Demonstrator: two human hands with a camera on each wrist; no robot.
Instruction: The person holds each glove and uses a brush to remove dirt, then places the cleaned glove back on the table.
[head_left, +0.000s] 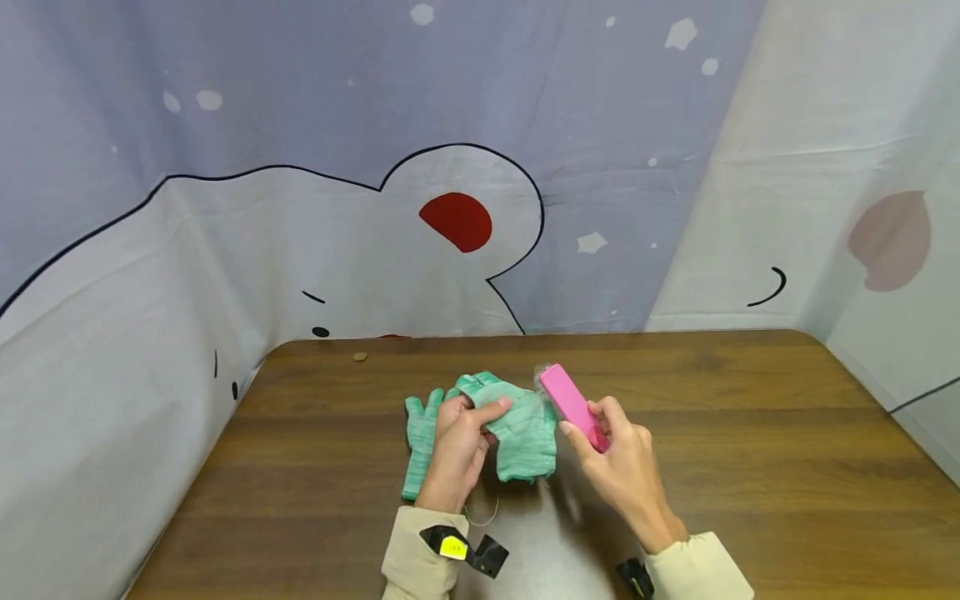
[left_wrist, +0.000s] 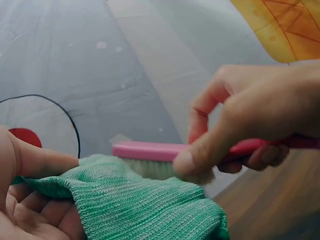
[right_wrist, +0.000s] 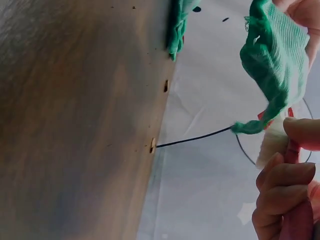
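A green knitted glove is held up off the table by my left hand, thumb on top and fingers beneath. My right hand grips a pink brush by its handle. In the left wrist view the pale bristles of the brush face down against the knit of the held glove. The right wrist view shows the bristles close beside the glove's edge. A second green glove lies on the table, just left of my left hand and partly hidden by it.
The brown wooden table runs back to a printed cloth backdrop. A small brown spot or chip shows near the table's far left edge. A thin pale thread dangles by the left wrist.
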